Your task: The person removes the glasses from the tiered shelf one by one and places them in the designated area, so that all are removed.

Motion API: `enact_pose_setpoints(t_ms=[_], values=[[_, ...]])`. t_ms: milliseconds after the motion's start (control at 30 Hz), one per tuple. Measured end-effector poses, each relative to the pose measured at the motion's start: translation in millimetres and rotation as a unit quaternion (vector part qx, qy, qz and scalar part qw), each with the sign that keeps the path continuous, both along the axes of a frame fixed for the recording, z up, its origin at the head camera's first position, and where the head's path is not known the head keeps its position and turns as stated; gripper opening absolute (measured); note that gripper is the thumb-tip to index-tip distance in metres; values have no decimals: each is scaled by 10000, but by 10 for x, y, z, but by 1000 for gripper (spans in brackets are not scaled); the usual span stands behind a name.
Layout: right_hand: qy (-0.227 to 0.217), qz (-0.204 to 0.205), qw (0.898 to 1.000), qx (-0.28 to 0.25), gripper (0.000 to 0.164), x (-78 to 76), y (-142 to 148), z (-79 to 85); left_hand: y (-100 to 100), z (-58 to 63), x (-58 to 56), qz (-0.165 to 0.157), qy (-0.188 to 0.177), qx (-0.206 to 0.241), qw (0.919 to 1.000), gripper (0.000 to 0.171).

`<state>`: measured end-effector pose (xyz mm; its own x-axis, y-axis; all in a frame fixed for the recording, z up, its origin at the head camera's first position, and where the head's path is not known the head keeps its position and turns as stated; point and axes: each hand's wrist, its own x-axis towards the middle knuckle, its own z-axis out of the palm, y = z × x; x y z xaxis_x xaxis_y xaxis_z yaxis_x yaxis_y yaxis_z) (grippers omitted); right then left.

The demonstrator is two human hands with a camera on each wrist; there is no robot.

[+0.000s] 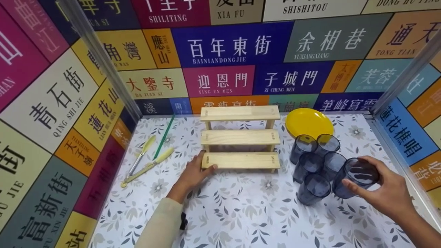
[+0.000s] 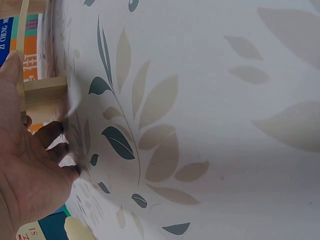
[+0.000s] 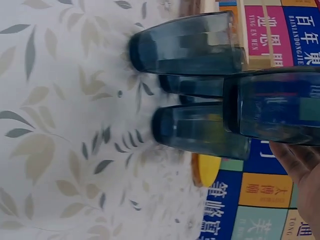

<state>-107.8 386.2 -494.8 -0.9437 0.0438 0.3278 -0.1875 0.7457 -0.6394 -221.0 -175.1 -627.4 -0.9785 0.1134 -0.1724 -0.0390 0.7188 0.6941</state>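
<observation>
A three-step wooden display rack (image 1: 240, 137) stands on the patterned tablecloth. My left hand (image 1: 194, 172) grips the left end of its lowest step, with the thumb on the plank (image 2: 21, 45) in the left wrist view. At the right, my right hand (image 1: 389, 186) holds a dark blue tinted glass tumbler (image 1: 356, 177), thumb on the near side and fingers round the far side. The right wrist view shows this tumbler (image 3: 275, 107) raised off the cloth. Several matching tumblers (image 1: 313, 189) stand close together just left of it.
A yellow plate (image 1: 309, 122) lies behind the tumblers. On the left are tongs with pale yellow tips (image 1: 148, 144) and a thin green stick (image 1: 164, 136). Panels with printed place names (image 1: 227, 44) enclose the table at the back and sides.
</observation>
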Motion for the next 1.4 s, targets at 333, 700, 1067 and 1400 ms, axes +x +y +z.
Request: enact_pose_setpoints(t_ms=[333,700,1067,1400], values=[[-459,-178,9978,445,91,68,45,-432,-12,-11,-9,-79,221,36,9997,101],[72,-170,9978,642,92,111,17,-674,10,-3,-30,-123,242,137,9995,95],[15,100,9990,435,94,76,54,-895,4,25,-9,-14,26,114,9999,102],[-172,143,9995,243,106,35,59,-948,-5,18,-3,28,-22,76,10000,103]])
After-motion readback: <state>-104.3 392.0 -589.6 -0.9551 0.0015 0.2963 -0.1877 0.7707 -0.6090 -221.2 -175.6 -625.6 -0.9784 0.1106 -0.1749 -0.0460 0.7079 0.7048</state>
